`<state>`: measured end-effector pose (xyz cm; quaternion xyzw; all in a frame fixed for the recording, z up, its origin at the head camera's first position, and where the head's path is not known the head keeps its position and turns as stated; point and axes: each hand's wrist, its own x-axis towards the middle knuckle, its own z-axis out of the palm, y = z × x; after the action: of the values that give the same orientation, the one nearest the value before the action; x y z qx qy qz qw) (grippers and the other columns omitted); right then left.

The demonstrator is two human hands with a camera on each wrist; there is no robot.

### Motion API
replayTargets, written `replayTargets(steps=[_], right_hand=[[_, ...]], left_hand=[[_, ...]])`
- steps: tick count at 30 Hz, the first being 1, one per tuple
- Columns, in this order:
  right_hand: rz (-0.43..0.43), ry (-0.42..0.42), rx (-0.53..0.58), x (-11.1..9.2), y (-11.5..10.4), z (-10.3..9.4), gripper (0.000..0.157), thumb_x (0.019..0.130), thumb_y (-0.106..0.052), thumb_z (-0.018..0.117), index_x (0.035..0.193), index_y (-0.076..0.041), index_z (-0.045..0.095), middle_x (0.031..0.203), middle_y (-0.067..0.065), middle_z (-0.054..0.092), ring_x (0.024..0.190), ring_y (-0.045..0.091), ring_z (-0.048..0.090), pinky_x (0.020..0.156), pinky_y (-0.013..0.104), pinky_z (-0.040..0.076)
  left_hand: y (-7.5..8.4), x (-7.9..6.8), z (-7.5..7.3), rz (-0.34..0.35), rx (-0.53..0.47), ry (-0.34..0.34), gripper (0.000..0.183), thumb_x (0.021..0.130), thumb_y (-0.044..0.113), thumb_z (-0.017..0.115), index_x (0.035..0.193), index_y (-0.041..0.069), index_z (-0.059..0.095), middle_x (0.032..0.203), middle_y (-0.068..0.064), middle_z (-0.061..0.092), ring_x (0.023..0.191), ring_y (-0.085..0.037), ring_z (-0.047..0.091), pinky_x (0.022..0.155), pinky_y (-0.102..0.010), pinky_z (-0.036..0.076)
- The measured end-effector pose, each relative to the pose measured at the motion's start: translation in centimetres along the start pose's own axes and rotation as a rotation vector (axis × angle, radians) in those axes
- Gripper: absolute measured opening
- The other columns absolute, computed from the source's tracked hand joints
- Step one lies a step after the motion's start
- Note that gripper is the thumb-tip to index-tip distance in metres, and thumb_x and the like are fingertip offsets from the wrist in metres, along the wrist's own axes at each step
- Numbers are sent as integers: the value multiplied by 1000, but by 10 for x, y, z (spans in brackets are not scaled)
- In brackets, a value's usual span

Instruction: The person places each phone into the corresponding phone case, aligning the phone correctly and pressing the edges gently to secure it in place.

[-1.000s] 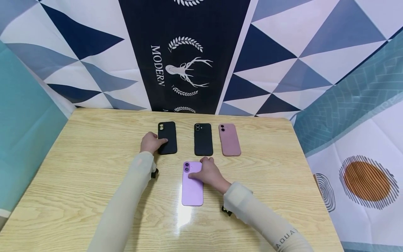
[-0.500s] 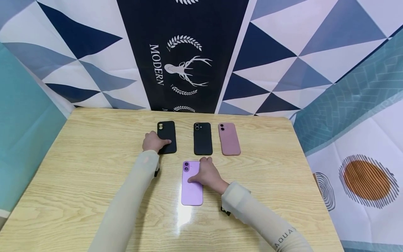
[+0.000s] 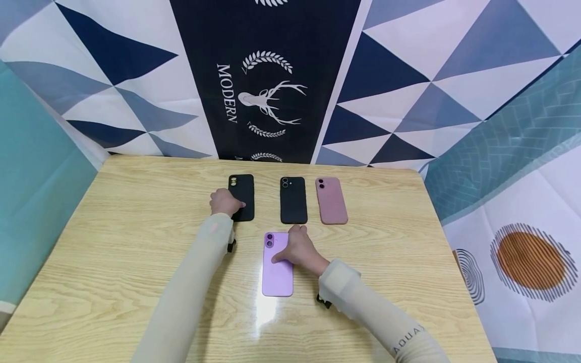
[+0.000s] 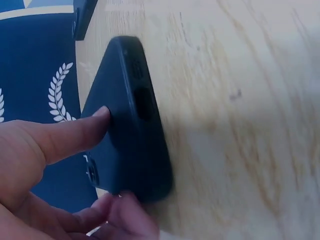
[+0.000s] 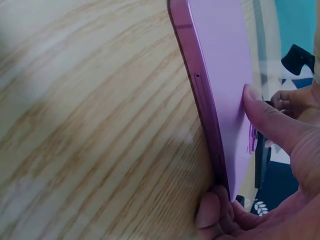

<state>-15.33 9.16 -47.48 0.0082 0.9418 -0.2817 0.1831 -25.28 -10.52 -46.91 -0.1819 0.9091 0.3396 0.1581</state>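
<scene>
My left hand (image 3: pixel 224 202) is at the left edge of a black phone case (image 3: pixel 247 189), thumb across its back and fingers at its side. In the left wrist view the case (image 4: pixel 117 100) shows its end with a port cutout, and my thumb and fingers pinch it. My right hand (image 3: pixel 301 248) grips a lilac smartphone (image 3: pixel 278 277) lying back up nearer the front, thumb on its back. In the right wrist view the fingertips curl at the long side of the phone (image 5: pixel 225 55); their undersides are hidden.
A second black phone or case (image 3: pixel 293 204) and a pink one (image 3: pixel 332 204) lie side by side at the back of the wooden table (image 3: pixel 386 227). Patterned cloth (image 3: pixel 272 75) hangs behind the table, with more cloth at both sides.
My left hand has shifted slightly right, its thumb lying a little farther over the black phone case. The right hand and lilac smartphone stay where they were.
</scene>
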Motion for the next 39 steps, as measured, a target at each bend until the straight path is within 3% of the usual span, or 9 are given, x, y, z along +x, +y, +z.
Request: replayTargets(steps=[8, 17, 21, 30, 37, 39], right_hand=[[41, -1, 25, 0, -2, 0, 99, 49, -27, 94, 120, 16, 40, 112, 27, 43, 78, 24, 50, 78, 35, 52], [68, 7, 27, -1, -3, 1, 106, 48, -29, 94, 125, 16, 36, 116, 26, 41, 87, 26, 50, 88, 37, 51], [74, 6, 54, -2, -3, 0, 101, 49, -28, 94, 122, 12, 37, 116, 25, 41, 89, 26, 50, 89, 37, 50], [109, -41, 248, -5, -5, -4, 84, 54, -16, 92, 109, -5, 29, 98, 15, 48, 83, 24, 49, 70, 29, 43], [92, -67, 408, -4, 5, -3, 77, 62, -9, 87, 109, -6, 26, 99, 17, 52, 86, 22, 52, 77, 29, 44], [84, -65, 476, -3, 9, -2, 73, 64, -5, 84, 111, -4, 27, 99, 18, 55, 86, 21, 53, 78, 28, 43]], left_hand=[[5, -4, -2, -38, -22, -43, 61, 84, 21, 66, 133, -7, 41, 129, -29, 38, 121, -42, 37, 94, -54, 45], [5, 1, -3, -26, 24, -80, 64, 86, 24, 65, 134, -9, 39, 130, -32, 37, 120, -45, 39, 99, -48, 43], [1, 6, -4, -38, 1, -101, 67, 86, 26, 66, 135, -9, 37, 132, -32, 36, 119, -44, 40, 98, -48, 43], [-3, 8, -4, -64, -125, -99, 77, 84, 24, 69, 138, -8, 26, 137, -29, 35, 123, -42, 38, 103, -47, 39], [-9, 6, -9, -15, -109, -70, 55, 85, 20, 69, 127, -7, 47, 124, -24, 50, 112, -36, 52, 94, -43, 48], [-12, 6, -10, 4, -100, -62, 42, 85, 19, 69, 115, -6, 54, 111, -22, 57, 98, -33, 58, 83, -40, 52]])
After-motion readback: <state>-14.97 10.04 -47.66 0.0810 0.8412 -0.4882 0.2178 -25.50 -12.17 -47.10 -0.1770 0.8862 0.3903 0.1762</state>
